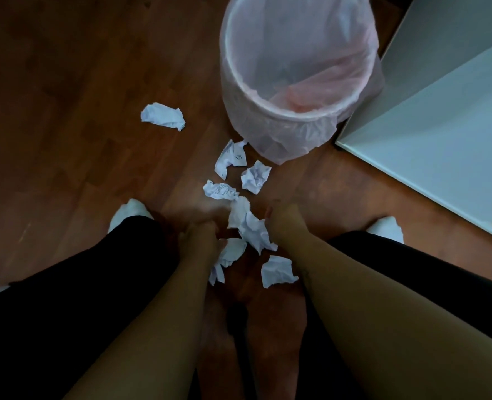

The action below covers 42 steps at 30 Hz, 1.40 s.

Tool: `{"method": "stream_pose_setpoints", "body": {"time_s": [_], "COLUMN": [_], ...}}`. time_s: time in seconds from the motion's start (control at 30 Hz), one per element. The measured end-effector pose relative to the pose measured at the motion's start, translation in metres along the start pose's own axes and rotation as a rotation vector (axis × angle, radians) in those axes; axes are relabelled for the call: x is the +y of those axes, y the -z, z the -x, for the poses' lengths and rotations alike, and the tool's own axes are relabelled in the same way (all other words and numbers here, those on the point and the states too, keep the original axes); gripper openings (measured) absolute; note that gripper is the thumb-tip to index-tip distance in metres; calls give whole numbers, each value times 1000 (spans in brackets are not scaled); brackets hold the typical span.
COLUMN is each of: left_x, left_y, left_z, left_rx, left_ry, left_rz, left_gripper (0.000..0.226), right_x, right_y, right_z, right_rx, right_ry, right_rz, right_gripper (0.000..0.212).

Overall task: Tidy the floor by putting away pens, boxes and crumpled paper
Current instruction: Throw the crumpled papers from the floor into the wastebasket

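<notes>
Several crumpled white paper balls lie on the brown wooden floor between my feet and a bin. My left hand (200, 236) is low over the floor, its fingers closed on a crumpled paper (231, 251). My right hand (285, 223) grips the edge of a larger crumpled paper (249, 223). Another ball (278, 271) lies just beside my right forearm. Further out lie three balls (255, 176), (229, 158), (220, 190), and one alone at the left (164, 116). The bin (233, 67), lined with a pale pink plastic bag, stands ahead.
A white cabinet or furniture panel (441, 134) fills the right side, its corner close to the bin. My legs in black trousers and white socks (130, 213), (385, 228) frame the paper pile. Open wooden floor (65, 82) stretches to the left.
</notes>
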<state>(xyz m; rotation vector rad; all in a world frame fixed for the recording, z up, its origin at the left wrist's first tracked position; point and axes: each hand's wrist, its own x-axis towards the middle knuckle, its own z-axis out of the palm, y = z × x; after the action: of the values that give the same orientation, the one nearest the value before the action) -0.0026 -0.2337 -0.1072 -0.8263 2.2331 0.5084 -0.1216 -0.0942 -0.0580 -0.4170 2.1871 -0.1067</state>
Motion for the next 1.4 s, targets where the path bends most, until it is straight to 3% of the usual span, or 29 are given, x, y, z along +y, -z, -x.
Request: {"method": "stream_pose_setpoints", "body": {"time_s": [0.17,0.27,0.43,0.53,0.63,0.77,0.83,0.93,1.0,1.23,1.4], "left_x": [6,16,17,13,7,6,5,2,2,29,60], "left_y": [3,9,-4,-16,-25,-29,-30,-23,-9,112,203], "left_z": [2,10,24,28,29,28,27,26,28,57,83], "left_rx": [-57,-64,-75,-47,-46,23,47,36,64,345,527], "left_ry": [36,3,-80,-62,-46,-39,-53,-73,-71,-143,-295], "left_rz": [-8,69,-152,-187,-184,-103,-80,108,300,747,962], "left_gripper": [16,27,61,65,67,26,32,37,27,12,19], "right_x": [1,0,-11,-17,-14,-7,-5,-11,-13,-10,3], "right_y": [32,74,137,168,181,176,172,172,173,170,136], "right_z": [12,28,55,69,69,55,50,47,45,53,57], "right_rx": [81,169,362,428,441,390,365,330,317,340,518], "right_ry": [13,78,263,287,165,12,-28,-67,-87,-128,-210], "right_rz": [-94,-57,-272,-594,-1018,-1366,-1492,-1671,-1759,-1831,-1830], "right_gripper": [28,27,14,7,6,8,8,9,8,7,15]}}
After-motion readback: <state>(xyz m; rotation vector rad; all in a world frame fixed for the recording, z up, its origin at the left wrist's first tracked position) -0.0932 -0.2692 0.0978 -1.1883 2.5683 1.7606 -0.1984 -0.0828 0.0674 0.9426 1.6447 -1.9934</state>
